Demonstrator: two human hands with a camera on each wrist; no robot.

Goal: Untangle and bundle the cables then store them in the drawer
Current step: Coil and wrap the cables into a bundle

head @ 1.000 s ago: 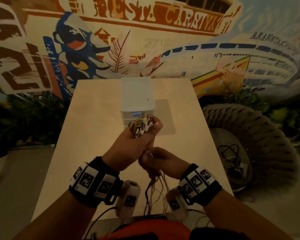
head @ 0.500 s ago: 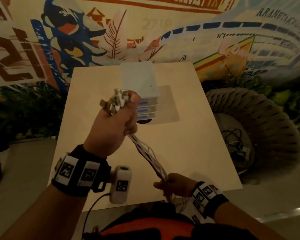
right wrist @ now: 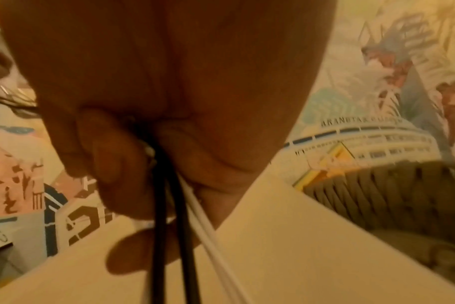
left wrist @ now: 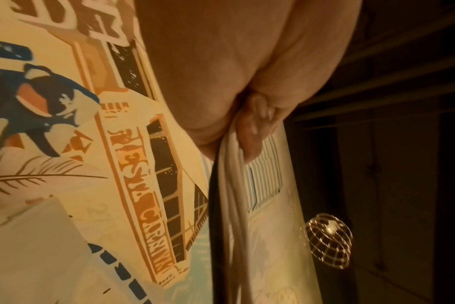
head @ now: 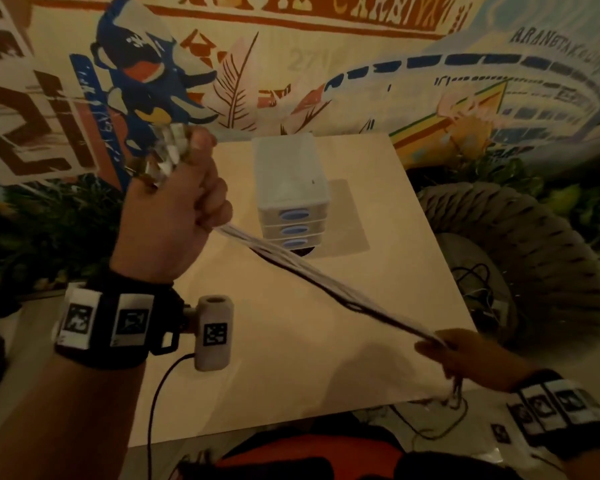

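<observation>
A bundle of white and black cables (head: 326, 282) stretches taut over the table between my two hands. My left hand (head: 174, 216), raised at the upper left, grips one end in a fist, and the plugs (head: 163, 150) stick out above the fist. My right hand (head: 465, 355), low at the table's near right corner, grips the cables further along; loose ends hang below it. The left wrist view shows the cables (left wrist: 229, 195) leaving my fist (left wrist: 247, 115). Black and white strands (right wrist: 174, 216) run between my right fingers (right wrist: 117, 168). A small white drawer unit (head: 291, 195) with three shut drawers stands mid-table.
The pale table (head: 291, 341) has its near edge right by my body. A woven round seat (head: 520, 258) holding more dark cables (head: 478, 285) stands to the right of the table. A painted mural wall (head: 326, 64) is behind.
My hands have drawn further apart: the left rose up and left with the plug ends, the right slid down the cables to the near right corner, so the bundle now runs taut.
</observation>
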